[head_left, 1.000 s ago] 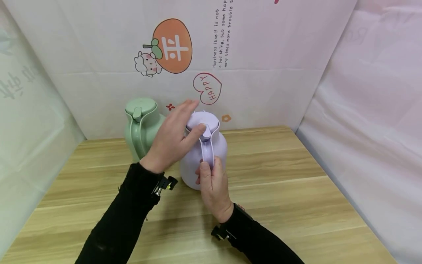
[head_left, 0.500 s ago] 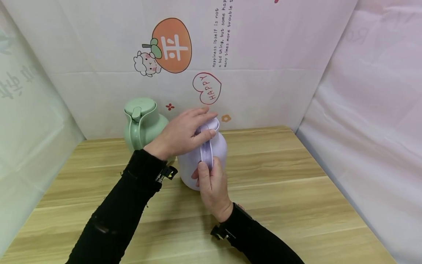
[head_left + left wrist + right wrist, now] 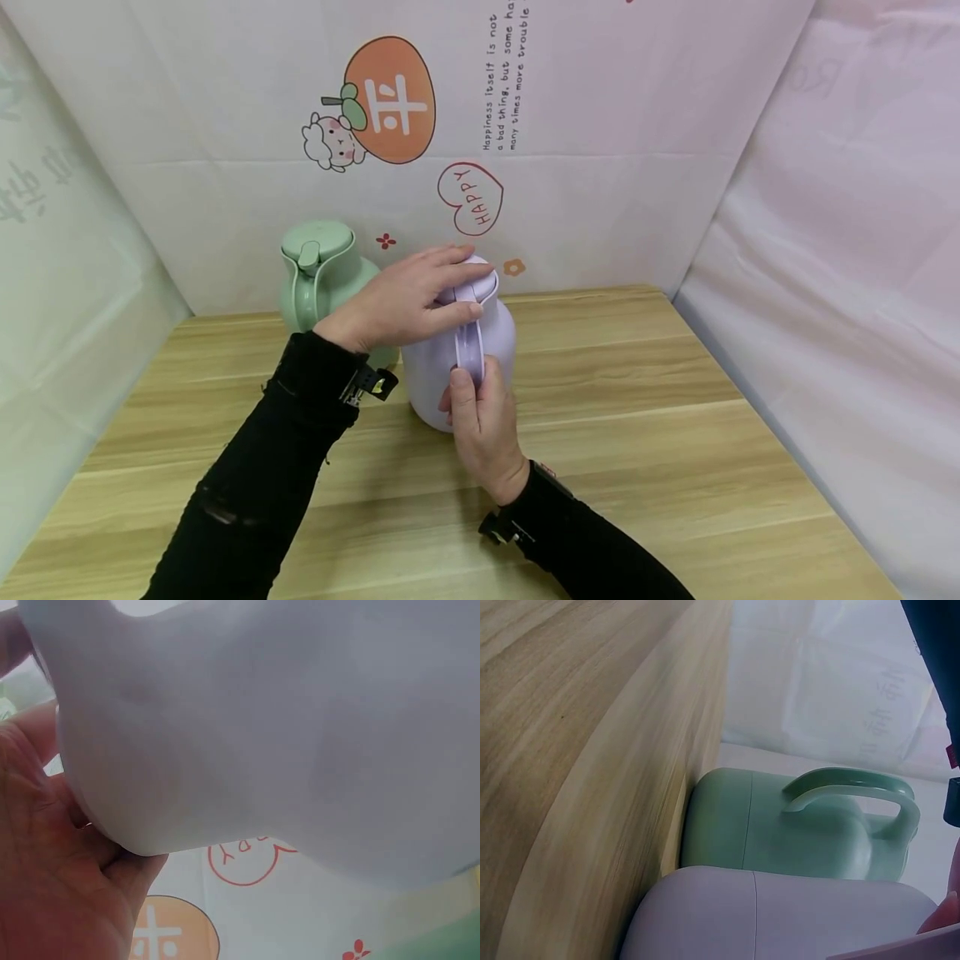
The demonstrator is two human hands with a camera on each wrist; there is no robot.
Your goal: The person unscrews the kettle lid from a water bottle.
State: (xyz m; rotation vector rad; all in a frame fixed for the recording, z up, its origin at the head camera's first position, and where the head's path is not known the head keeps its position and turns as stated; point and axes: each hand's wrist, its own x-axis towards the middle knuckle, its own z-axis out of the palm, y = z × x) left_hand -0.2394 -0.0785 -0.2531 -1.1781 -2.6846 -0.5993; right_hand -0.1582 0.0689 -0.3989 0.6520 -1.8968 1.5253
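Note:
A lavender thermos jug [image 3: 501,342] stands upright on the table, its handle [image 3: 470,350] facing the person. The right hand [image 3: 486,433] grips the lower part of that handle, thumb on the near side. Over the jug's top lies the left hand [image 3: 405,298], holding the lid [image 3: 483,285] between its thumb and its fingers and covering much of it. From the left wrist view, the fingers wrap the top end of the pale jug [image 3: 225,735]. A fingertip [image 3: 943,913] shows beside the lavender jug in the right wrist view.
A similar green thermos jug [image 3: 348,287] stands close to the left, partly behind the left hand. White printed cloth [image 3: 600,208] rises behind the wood-grain table [image 3: 637,433] and on both sides. Black sleeves cover both forearms, with a small device on each wrist.
The left hand has swung rightward over the lid, its fingers turning clockwise, then shifted slightly back left. The right hand keeps its grip on the handle; both jugs stay in place.

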